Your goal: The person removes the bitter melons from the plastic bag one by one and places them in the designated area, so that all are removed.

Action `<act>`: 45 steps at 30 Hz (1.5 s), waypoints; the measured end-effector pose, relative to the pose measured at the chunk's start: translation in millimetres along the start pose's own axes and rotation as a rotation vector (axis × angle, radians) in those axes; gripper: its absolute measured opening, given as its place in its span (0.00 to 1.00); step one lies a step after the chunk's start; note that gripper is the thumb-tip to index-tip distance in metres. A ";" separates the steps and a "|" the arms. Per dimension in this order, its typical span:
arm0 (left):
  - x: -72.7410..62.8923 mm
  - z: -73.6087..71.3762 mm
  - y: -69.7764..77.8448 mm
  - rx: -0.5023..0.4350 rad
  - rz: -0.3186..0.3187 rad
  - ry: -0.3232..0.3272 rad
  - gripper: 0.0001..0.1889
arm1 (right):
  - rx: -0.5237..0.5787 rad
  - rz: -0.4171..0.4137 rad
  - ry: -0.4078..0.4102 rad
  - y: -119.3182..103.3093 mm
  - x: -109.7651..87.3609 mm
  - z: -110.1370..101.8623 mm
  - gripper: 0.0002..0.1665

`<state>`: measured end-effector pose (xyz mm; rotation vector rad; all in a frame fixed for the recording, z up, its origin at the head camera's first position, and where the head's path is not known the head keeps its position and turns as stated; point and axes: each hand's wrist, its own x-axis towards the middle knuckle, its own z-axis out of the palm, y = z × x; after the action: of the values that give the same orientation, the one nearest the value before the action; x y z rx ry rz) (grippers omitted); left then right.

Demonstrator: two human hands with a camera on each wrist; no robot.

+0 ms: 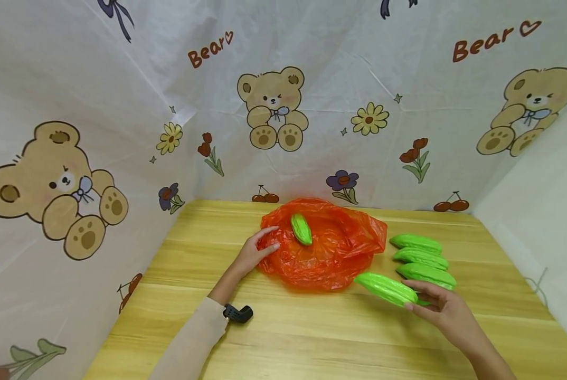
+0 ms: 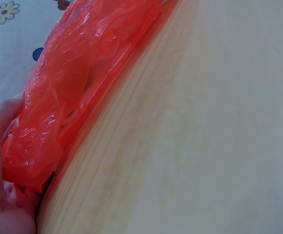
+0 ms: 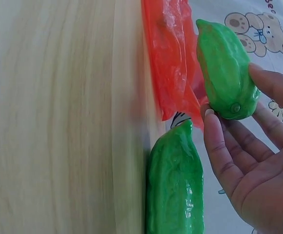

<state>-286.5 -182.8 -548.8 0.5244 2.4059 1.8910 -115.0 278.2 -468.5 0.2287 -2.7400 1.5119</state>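
Note:
A bright green bitter melon (image 1: 387,289) is in my right hand (image 1: 447,311), pinched near one end between thumb and fingers. It is held above the table, pointing left towards a red plastic bag (image 1: 321,269). The right wrist view shows the same bitter melon (image 3: 226,73) at the fingertips. My left hand (image 1: 255,253) holds the bag's left edge; folds of the bag (image 2: 58,112) lie between thumb and fingers in the left wrist view. Another bitter melon (image 1: 301,229) lies in the spread-open bag.
Three more bitter melons (image 1: 421,258) lie in a row to the right of the bag, behind my right hand. The wooden table (image 1: 312,338) meets a bear-print cloth (image 1: 321,169) at the back and left. A white wall (image 1: 530,211) stands at the right.

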 end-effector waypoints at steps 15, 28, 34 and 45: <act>-2.2 1.3 2.7 -0.020 0.000 -0.017 0.29 | -0.029 -0.011 -0.005 2.2 -9.0 -9.8 0.27; -0.2 0.7 1.6 -0.002 0.013 -0.008 0.29 | -0.043 0.021 0.002 13.6 -18.6 -21.5 0.28; -2.3 -0.2 0.5 -0.001 0.005 -0.005 0.29 | -0.038 0.094 -0.018 18.4 -27.6 -28.8 0.30; -1.5 -1.1 5.4 0.004 0.003 -0.021 0.29 | -0.075 0.119 -0.060 30.3 -35.4 -46.6 0.30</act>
<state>-284.0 -183.2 -543.6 0.5457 2.3986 1.8724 -87.0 337.9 -471.7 0.1137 -2.8999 1.4464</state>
